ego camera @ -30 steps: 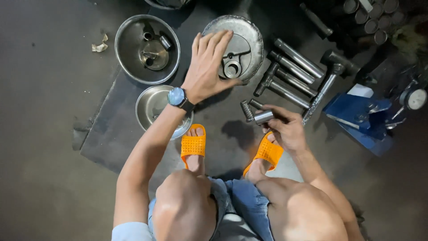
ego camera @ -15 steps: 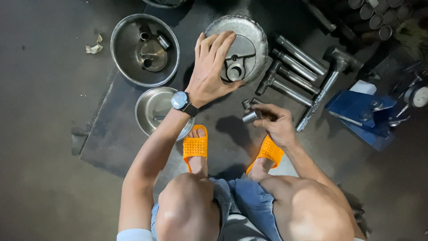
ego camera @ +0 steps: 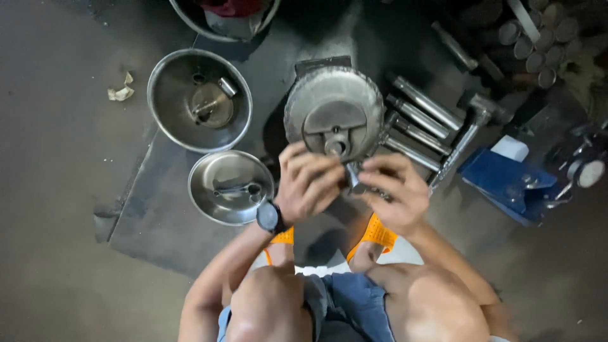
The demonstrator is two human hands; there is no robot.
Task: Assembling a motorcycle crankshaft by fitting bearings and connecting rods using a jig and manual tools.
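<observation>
Fingers of your left hand (ego camera: 308,185) and right hand (ego camera: 394,192) are clamping together on a small grey metal cylinder (ego camera: 353,179) at frame centre, below the round ribbed metal disc (ego camera: 334,113).

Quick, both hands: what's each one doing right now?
Left hand: closed around a small grey metal cylinder part.
Right hand: closed on the same part.

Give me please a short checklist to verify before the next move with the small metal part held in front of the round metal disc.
1. Small metal cylinder held by both hands: ok, left hand and right hand meet on it.
2. Exact grip on it: cannot tell, fingers cover most of it.
3. Round metal disc hub visible: ok, just above the hands.
4. Steel rods apart from the hands: ok, they lie right of the disc.
5. Hammer out of the way: ok, beyond the rods.
6. Small bowl near left wrist: ok, not touched.
</observation>
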